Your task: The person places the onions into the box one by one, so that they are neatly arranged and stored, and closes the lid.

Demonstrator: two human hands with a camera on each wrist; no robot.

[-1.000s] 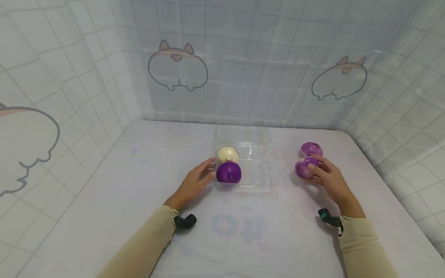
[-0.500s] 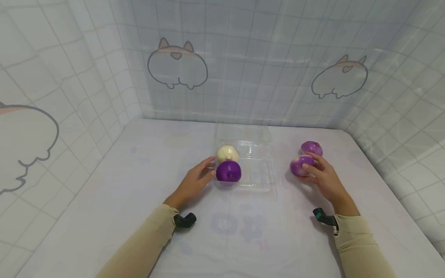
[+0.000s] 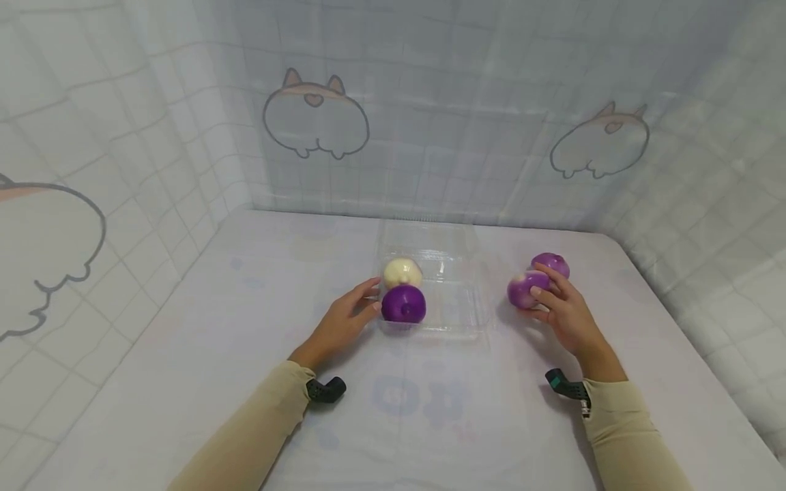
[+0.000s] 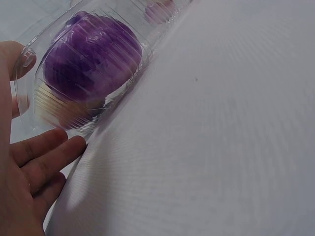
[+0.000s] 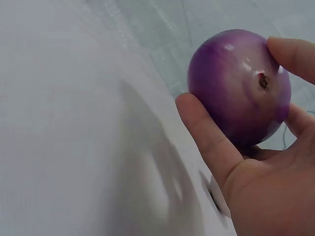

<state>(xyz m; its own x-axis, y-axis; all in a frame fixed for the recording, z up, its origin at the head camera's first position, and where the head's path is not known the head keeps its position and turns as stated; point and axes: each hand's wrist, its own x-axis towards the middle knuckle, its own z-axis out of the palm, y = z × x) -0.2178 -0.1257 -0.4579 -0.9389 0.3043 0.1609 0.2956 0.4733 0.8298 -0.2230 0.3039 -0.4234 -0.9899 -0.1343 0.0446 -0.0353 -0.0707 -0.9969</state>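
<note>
My right hand grips a glossy purple onion between thumb and fingers, its pale, brown-spotted end showing in the right wrist view. The onion is held over the table, right of a clear plastic clamshell box. In the box's left part sit a white onion and, in front of it, a dark purple onion. My left hand is at the box's left side, fingers extended with the tips right at the plastic wall. Just behind my right hand lies another purple onion.
The box's lid lies folded back toward the rear wall. A pale cloth covers the table. Tiled-pattern curtains with cartoon prints rise at the back and both sides.
My right hand has moved left toward the box with the purple onion, away from the other purple one. The left hand and the box have stayed put.
</note>
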